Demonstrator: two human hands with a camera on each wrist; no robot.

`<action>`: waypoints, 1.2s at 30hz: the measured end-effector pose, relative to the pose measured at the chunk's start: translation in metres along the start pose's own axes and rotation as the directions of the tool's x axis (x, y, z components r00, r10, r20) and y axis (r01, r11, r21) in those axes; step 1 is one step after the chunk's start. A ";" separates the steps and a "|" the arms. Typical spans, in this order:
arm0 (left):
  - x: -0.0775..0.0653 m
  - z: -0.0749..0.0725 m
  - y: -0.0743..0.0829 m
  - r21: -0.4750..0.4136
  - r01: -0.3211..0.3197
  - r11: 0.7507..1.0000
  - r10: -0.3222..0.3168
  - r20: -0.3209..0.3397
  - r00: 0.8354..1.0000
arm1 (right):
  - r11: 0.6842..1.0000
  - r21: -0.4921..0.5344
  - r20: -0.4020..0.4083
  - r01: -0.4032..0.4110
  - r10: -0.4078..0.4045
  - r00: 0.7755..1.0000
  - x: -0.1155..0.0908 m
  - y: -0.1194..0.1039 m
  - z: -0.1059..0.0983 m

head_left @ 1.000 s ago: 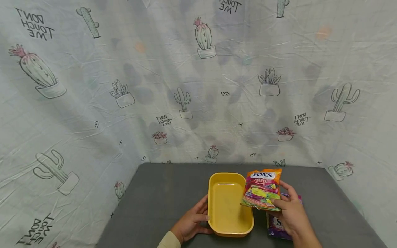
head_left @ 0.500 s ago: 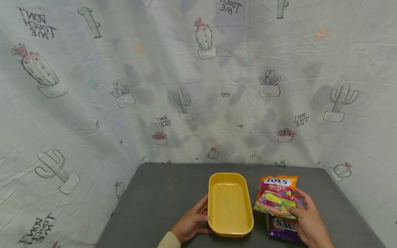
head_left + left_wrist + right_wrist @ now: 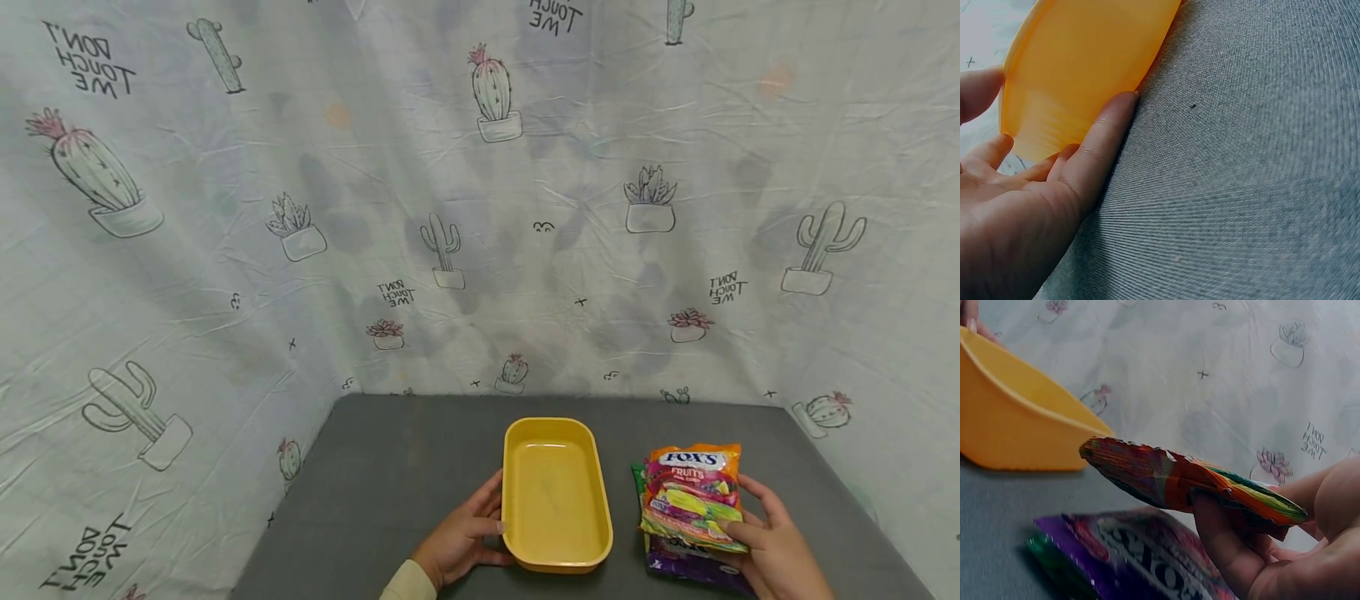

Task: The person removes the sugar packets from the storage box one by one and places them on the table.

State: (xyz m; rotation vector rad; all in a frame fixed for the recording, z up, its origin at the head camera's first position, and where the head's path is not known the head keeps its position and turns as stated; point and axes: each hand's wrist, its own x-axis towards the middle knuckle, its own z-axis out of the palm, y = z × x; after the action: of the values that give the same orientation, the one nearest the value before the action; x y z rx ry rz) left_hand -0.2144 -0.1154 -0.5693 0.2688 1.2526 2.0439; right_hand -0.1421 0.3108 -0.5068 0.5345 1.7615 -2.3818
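Note:
A yellow rectangular tub (image 3: 555,500) stands on the grey table with nothing inside. My left hand (image 3: 468,533) rests along its near left side; in the left wrist view the fingers (image 3: 1100,140) lie fairly straight against the outer wall. In my right hand (image 3: 780,542) is an orange Fox's Fruits candy bag (image 3: 692,496), pinched by its right side. The right wrist view shows this candy bag edge-on, raised above a purple Fox's bag (image 3: 1154,550) on the table. A green bag (image 3: 1054,565) pokes out from under the purple one.
Grey cloth (image 3: 390,467) covers the table. A pale curtain with cactus prints (image 3: 525,250) encloses the back and both sides. The purple and green bags are stacked to the right of the tub, with a gap between.
My right hand has carried the orange candy bag from over the tub's right edge to the right and nearer, over the purple bag. The left hand and tub have stayed put.

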 end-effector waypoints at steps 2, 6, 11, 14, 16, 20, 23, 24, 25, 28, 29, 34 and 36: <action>0.000 0.000 0.000 -0.001 -0.001 1.000 0.001 -0.003 1.000 | 1.000 -0.002 -0.001 -0.023 0.023 1.000 0.001 0.001 -0.004; -0.001 0.001 0.000 -0.007 -0.003 1.000 0.003 -0.003 1.000 | 0.998 -0.010 0.009 -0.066 0.066 0.998 0.002 0.002 -0.013; -0.002 0.001 0.000 -0.013 -0.008 1.000 0.008 0.007 1.000 | 0.992 -0.052 0.056 -0.115 0.118 0.991 0.002 0.001 -0.023; -0.003 0.001 0.000 -0.009 -0.005 1.000 0.005 0.006 1.000 | 0.987 -0.089 0.057 -0.133 0.139 0.989 0.002 0.001 -0.026; -0.003 0.002 0.001 -0.009 -0.004 1.000 0.004 0.001 1.000 | 0.985 -0.108 0.028 -0.133 0.137 0.990 0.003 0.001 -0.027; -0.003 0.002 0.000 -0.014 -0.003 1.000 0.003 0.001 1.000 | 0.972 -0.201 -0.044 -0.124 0.117 0.992 0.004 0.000 -0.028; -0.003 0.002 0.000 -0.019 -0.003 1.000 0.003 0.005 1.000 | 0.953 -0.272 -0.095 -0.134 0.112 0.989 0.005 0.000 -0.028; -0.002 0.002 0.000 -0.020 -0.003 1.000 0.003 0.005 1.000 | 0.944 -0.299 -0.107 -0.137 0.109 0.988 0.006 -0.001 -0.029; -0.002 0.002 0.000 -0.021 -0.004 1.000 0.004 0.005 1.000 | 0.935 -0.328 -0.120 -0.138 0.103 0.987 0.006 -0.001 -0.029; -0.003 0.002 0.000 -0.019 -0.007 1.000 0.007 -0.002 1.000 | 0.906 -0.399 -0.154 -0.142 0.086 0.984 0.006 -0.001 -0.030; -0.003 0.002 0.000 -0.016 -0.008 1.000 0.008 -0.004 1.000 | 0.898 -0.417 -0.163 -0.142 0.080 0.983 0.006 0.000 -0.030; -0.003 0.003 0.000 -0.010 -0.006 1.000 0.006 -0.005 1.000 | 0.871 -0.464 -0.233 -0.163 0.058 0.971 0.007 0.006 -0.036; -0.003 0.002 -0.001 -0.014 -0.007 1.000 0.007 -0.004 1.000 | 0.862 -0.475 -0.284 -0.176 0.039 0.958 0.009 0.009 -0.038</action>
State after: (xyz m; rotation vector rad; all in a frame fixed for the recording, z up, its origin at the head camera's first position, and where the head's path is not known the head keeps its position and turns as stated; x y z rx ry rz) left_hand -0.2107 -0.1161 -0.5683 0.2630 1.2410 2.0595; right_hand -0.1403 0.3445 -0.5275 0.8717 2.2782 -1.7328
